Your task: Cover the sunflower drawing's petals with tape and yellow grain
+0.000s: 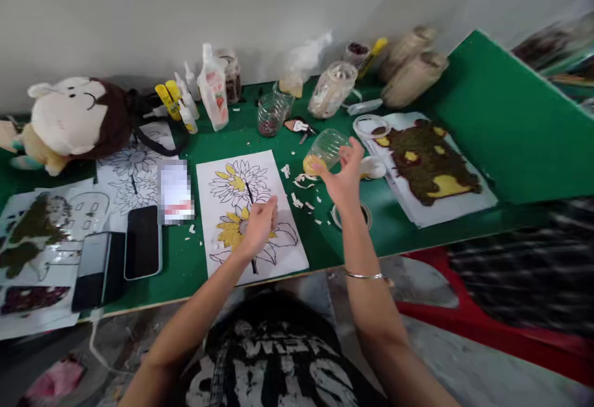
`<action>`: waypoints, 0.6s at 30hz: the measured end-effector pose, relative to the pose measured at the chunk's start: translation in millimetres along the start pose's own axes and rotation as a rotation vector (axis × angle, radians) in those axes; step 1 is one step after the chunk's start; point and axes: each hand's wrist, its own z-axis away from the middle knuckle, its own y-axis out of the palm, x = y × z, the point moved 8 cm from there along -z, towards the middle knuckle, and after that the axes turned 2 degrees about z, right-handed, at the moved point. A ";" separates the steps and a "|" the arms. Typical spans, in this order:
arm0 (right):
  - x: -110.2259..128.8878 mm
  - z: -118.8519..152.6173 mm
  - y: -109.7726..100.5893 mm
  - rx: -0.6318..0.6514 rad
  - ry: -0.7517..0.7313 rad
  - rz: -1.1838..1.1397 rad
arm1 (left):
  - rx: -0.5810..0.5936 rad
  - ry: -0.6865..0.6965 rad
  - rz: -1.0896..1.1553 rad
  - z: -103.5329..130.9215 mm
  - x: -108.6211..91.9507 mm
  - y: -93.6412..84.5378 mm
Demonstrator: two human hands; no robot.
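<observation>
My right hand (342,178) grips a clear plastic jar (328,145), tipped on its side just above the green table. Yellow material (312,165) lies in the jar's lower left end. Over a white sheet (292,252) with two outlined flowers is my left hand (260,224), its fingers curled together. Whatever those fingers may hold is hidden. Several petals of the upper flower (236,182) and the lower flower (229,231) are covered in yellow; the others show bare black outlines.
White scraps (297,201) are scattered right of the sheet. A phone (143,243), a dark box (99,271) and a plush toy (69,116) are at left. Glue bottles (214,91) and jars (333,90) line the back. A brown-and-yellow picture (429,159) lies at right.
</observation>
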 end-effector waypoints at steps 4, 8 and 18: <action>-2.2 2.0 -5.2 -0.022 0.001 0.007 | -0.003 0.002 -0.004 -0.8 0.2 3.0; -4.2 4.8 -8.8 -0.035 -0.010 0.014 | -0.009 0.014 -0.007 -0.9 -1.1 5.6; -6.2 11.4 -11.2 -0.048 -0.041 0.017 | -0.013 0.001 -0.018 -1.2 0.3 8.0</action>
